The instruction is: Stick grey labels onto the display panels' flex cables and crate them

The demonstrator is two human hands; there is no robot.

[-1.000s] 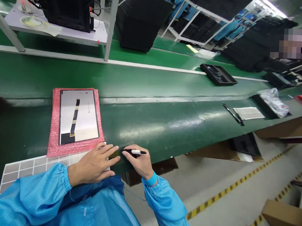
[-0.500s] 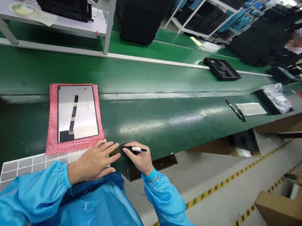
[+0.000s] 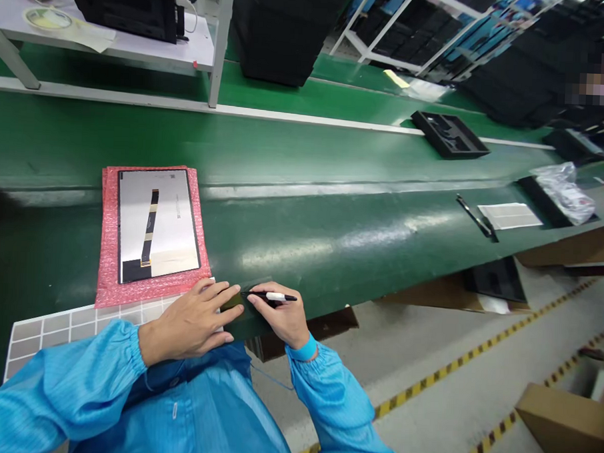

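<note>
In the head view my right hand (image 3: 284, 319) grips a pen (image 3: 281, 297) with a white and black barrel, its tip pointing left at my left fingers. My left hand (image 3: 192, 322) lies palm down with the fingers stretched out, over the right end of a sheet of grey labels (image 3: 54, 334). Beside its fingertips shows a small dark olive piece (image 3: 233, 301), partly covered. Just beyond the labels, a display panel (image 3: 174, 241) with a black and gold flex cable (image 3: 150, 228) rests on pink bubble wrap (image 3: 110, 245).
Along the green bench (image 3: 321, 247), a black tray (image 3: 451, 135) sits at the back. Farther right lie a dark pen-like tool (image 3: 475, 217), a white sheet (image 3: 510, 216) and clear plastic (image 3: 566, 191). A white shelf (image 3: 134, 52) stands back left; cardboard boxes (image 3: 563, 425) are on the floor.
The view has shifted slightly, so things sit a little differently in the picture. Both hands keep nearly the same pose, the pen still in my right hand.
</note>
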